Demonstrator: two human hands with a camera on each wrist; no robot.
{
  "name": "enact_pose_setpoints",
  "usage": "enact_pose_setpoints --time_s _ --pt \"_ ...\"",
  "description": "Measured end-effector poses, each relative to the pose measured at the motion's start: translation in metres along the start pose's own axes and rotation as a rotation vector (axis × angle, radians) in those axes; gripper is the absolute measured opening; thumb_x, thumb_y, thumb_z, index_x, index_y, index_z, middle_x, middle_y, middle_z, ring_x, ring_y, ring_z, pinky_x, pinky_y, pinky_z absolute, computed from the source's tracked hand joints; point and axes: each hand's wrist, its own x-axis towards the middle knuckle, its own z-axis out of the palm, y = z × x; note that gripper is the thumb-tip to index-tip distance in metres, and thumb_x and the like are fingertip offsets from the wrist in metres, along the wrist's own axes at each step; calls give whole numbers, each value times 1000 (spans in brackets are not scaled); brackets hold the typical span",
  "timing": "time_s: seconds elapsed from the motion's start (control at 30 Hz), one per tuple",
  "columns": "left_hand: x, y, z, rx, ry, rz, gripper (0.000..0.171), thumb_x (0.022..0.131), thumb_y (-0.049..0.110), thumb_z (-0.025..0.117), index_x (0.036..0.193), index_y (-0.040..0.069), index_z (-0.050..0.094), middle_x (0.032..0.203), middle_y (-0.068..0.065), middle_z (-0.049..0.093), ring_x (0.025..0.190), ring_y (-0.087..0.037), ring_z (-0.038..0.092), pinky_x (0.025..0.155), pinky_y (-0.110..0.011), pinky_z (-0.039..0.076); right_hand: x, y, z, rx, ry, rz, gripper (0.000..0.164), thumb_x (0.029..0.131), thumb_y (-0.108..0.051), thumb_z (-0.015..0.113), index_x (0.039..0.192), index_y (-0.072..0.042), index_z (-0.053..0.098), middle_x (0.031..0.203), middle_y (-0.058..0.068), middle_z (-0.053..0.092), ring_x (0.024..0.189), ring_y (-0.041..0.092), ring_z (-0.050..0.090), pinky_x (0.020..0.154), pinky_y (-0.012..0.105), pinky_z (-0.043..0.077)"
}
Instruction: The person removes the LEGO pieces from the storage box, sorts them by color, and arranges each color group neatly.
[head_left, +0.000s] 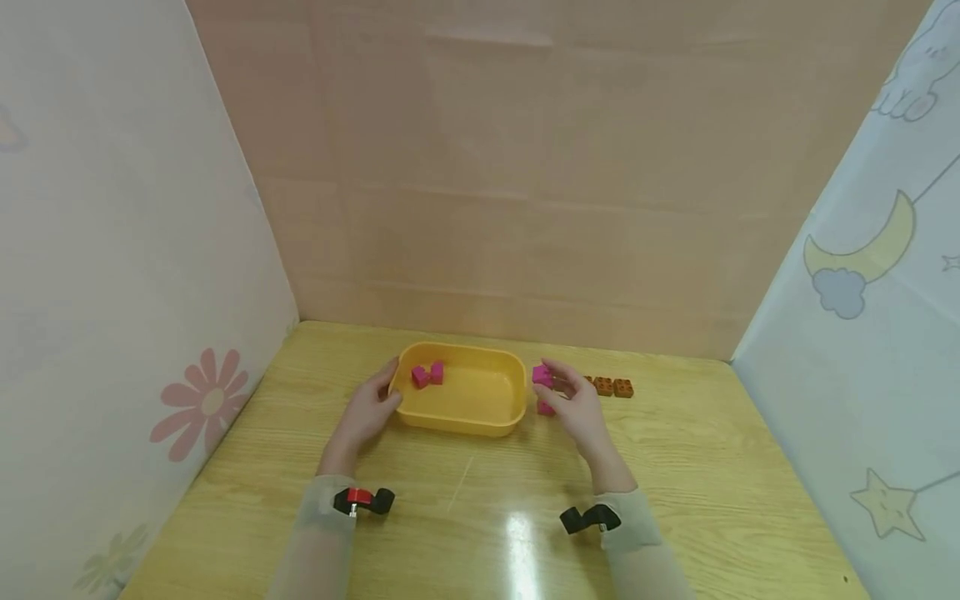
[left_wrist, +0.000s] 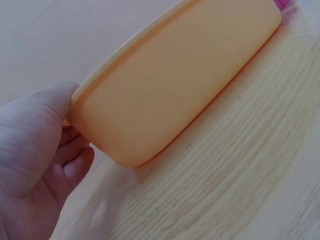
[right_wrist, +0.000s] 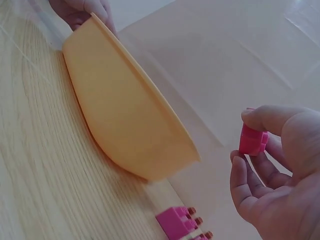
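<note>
A yellow plastic tub (head_left: 472, 396) stands on the table, with two pink toy bricks (head_left: 420, 377) lying at its left end. My left hand (head_left: 367, 412) grips the tub's left end, thumb at the rim (left_wrist: 75, 95) and fingers against the outside. Just right of the tub, my right hand (head_left: 579, 408) pinches a pink brick (right_wrist: 252, 140) between thumb and fingers, held above the table. Another pink brick (head_left: 545, 408) sits on the table below that hand, partly hidden by it in the head view.
Several orange-brown studded bricks (head_left: 613, 387) form a row on the table right of my right hand, which hides part of the row. A brown paper-like wall (head_left: 480, 208) closes off the back. Printed white panels (head_left: 862, 375) flank both sides of the wooden table (head_left: 720, 483).
</note>
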Motion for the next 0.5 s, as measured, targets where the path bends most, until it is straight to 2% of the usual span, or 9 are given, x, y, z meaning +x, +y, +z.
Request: enact_pose_setpoints --time_s 0.2,0.5 --pt "-1 -1 0 6 4 -4 68 103 1 58 167 4 34 173 -10 32 159 -28 28 128 -47 29 -4 -1 -19 -35 14 61 58 99 -31 81 149 -10 61 145 12 63 131 29 59 94 19 57" --pt "0 2 0 12 3 -3 68 103 2 59 166 4 34 173 -9 33 160 -28 29 127 -47 30 -8 4 -48 -67 7 58 60 102 -33 77 154 -10 57 151 13 59 139 31 55 97 15 54"
